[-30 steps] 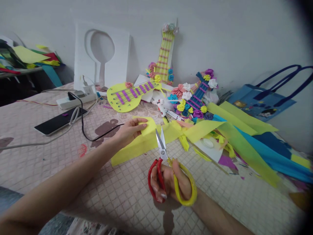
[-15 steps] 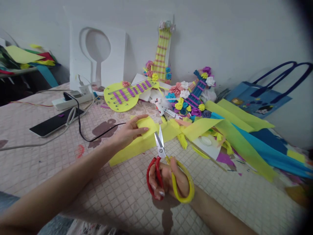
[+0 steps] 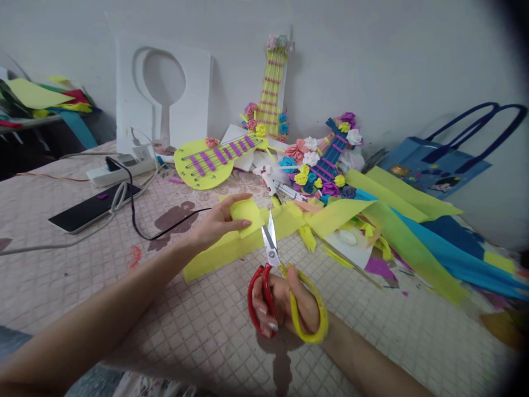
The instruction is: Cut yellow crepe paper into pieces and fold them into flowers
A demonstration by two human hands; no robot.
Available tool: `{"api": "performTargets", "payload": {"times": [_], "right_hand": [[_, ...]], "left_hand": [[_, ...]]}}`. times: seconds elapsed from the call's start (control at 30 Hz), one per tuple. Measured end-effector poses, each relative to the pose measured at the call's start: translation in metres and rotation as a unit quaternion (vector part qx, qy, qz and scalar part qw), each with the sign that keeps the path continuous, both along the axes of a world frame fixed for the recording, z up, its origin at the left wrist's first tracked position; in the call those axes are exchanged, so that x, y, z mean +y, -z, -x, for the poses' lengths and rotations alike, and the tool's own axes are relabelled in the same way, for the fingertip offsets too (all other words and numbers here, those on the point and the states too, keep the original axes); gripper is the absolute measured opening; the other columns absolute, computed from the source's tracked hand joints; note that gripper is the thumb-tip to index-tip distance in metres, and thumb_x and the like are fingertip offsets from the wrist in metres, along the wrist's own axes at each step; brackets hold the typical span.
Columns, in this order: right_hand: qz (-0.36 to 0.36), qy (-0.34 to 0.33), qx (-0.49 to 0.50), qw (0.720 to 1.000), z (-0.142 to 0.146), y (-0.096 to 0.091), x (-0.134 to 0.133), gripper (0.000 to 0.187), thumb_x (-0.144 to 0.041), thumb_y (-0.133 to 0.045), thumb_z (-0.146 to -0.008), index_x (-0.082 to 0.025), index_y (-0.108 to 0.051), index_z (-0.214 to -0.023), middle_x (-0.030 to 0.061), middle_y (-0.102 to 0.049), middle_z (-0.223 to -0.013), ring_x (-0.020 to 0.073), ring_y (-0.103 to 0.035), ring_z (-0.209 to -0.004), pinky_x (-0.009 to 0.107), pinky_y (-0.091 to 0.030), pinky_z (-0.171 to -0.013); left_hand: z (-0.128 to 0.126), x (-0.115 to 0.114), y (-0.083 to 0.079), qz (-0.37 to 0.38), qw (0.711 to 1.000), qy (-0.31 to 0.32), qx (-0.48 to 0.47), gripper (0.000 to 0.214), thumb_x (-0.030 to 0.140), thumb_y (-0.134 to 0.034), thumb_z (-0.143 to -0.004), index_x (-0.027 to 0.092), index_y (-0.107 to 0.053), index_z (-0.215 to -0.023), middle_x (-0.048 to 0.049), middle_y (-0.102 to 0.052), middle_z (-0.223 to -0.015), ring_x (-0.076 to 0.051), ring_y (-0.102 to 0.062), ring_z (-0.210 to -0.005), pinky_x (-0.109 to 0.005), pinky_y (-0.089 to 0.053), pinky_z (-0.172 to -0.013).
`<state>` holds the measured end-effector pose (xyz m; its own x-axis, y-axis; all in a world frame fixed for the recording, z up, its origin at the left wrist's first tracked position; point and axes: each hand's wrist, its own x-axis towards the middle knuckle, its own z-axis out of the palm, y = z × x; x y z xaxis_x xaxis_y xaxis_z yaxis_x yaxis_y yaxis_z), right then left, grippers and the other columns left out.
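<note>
Between thumb and fingers, my left hand (image 3: 221,221) pinches a small folded piece of yellow crepe paper (image 3: 247,216). Beneath it on the table lies a longer yellow paper strip (image 3: 215,258). My right hand (image 3: 287,300) grips scissors (image 3: 271,255) with one red and one yellow handle, fingers through the loops. The blades are parted and point up, their tips close to the right edge of the folded piece. Whether a blade touches the paper I cannot tell.
Behind the hands lie a yellow paper guitar (image 3: 209,164), a glue gun (image 3: 266,177) and a blue flowered guitar (image 3: 330,157). Yellow and blue paper strips (image 3: 433,253) spread to the right, near a blue bag (image 3: 433,165). A power strip (image 3: 119,172) and black phone-like slab (image 3: 93,207) sit left.
My left hand has shifted the folded yellow paper slightly, so its edge comes nearer the scissor blades. The scissors stay almost in place, blades still parted.
</note>
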<state>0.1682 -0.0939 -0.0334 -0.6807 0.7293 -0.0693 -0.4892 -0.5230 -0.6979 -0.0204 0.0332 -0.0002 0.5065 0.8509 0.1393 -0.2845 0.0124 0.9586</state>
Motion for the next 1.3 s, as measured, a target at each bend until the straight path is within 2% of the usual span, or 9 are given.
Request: {"api": "performTargets", "payload": {"times": [0.23, 0.4, 0.6, 0.9, 1.1, 1.3], "right_hand": [[0.011, -0.021, -0.002, 1.0, -0.001, 0.002, 0.0, 0.067, -0.078, -0.038, -0.076, -0.014, -0.055, -0.087, -0.0019, -0.048, -0.067, 0.0076, -0.045, -0.045, 0.025, -0.044, -0.049], [0.01, -0.01, -0.007, 1.0, -0.001, 0.001, 0.0, 0.069, -0.079, -0.036, -0.076, -0.013, -0.054, -0.088, -0.0022, -0.047, -0.066, 0.0075, -0.043, -0.045, 0.026, -0.043, -0.049], [0.014, -0.013, 0.012, 1.0, -0.003, 0.004, 0.001, 0.063, -0.076, -0.037, -0.077, -0.016, -0.052, -0.083, -0.0031, -0.045, -0.063, 0.0078, -0.04, -0.043, 0.025, -0.043, -0.046], [0.026, -0.052, 0.046, 0.997, -0.004, 0.002, 0.006, 0.06, -0.077, -0.04, -0.075, -0.018, -0.049, -0.075, -0.0057, -0.042, -0.056, 0.0054, -0.035, -0.037, 0.02, -0.04, -0.038], [0.015, -0.061, 0.083, 0.995, -0.005, 0.013, 0.007, 0.061, -0.077, -0.032, -0.078, -0.018, -0.048, -0.075, -0.0072, -0.039, -0.052, 0.0035, -0.029, -0.031, 0.019, -0.038, -0.033], [0.009, -0.051, 0.06, 0.997, -0.004, 0.013, 0.006, 0.073, -0.079, -0.025, -0.077, -0.014, -0.055, -0.083, -0.0026, -0.046, -0.06, 0.0069, -0.041, -0.039, 0.024, -0.046, -0.041]], "left_hand": [[0.0, -0.004, -0.004, -0.017, 1.0, 0.015, 0.004, 0.063, 0.012, -0.072, -0.074, 0.022, -0.043, -0.129, 0.001, -0.063, -0.081, -0.01, -0.059, -0.068, -0.017, -0.05, -0.059], [0.001, -0.004, -0.005, -0.025, 0.999, 0.02, 0.01, 0.062, 0.012, -0.071, -0.074, 0.022, -0.044, -0.128, 0.0009, -0.063, -0.081, -0.01, -0.06, -0.069, -0.018, -0.05, -0.06], [0.003, -0.002, -0.007, -0.03, 0.999, 0.02, 0.016, 0.062, 0.01, -0.071, -0.073, 0.021, -0.044, -0.128, 0.0004, -0.063, -0.083, -0.01, -0.06, -0.068, -0.017, -0.05, -0.059], [0.004, -0.002, -0.008, -0.047, 0.999, 0.008, 0.021, 0.062, 0.011, -0.071, -0.073, 0.02, -0.044, -0.129, -0.0006, -0.064, -0.086, -0.01, -0.06, -0.069, -0.018, -0.052, -0.061], [0.008, 0.002, -0.006, -0.056, 0.998, 0.004, 0.024, 0.061, 0.013, -0.07, -0.075, 0.022, -0.045, -0.129, -0.0012, -0.065, -0.088, -0.011, -0.061, -0.071, -0.019, -0.052, -0.062], [0.006, 0.002, -0.003, -0.062, 0.998, 0.013, 0.028, 0.06, 0.014, -0.071, -0.075, 0.023, -0.046, -0.128, -0.0015, -0.065, -0.09, -0.012, -0.062, -0.075, -0.02, -0.052, -0.063]]}}
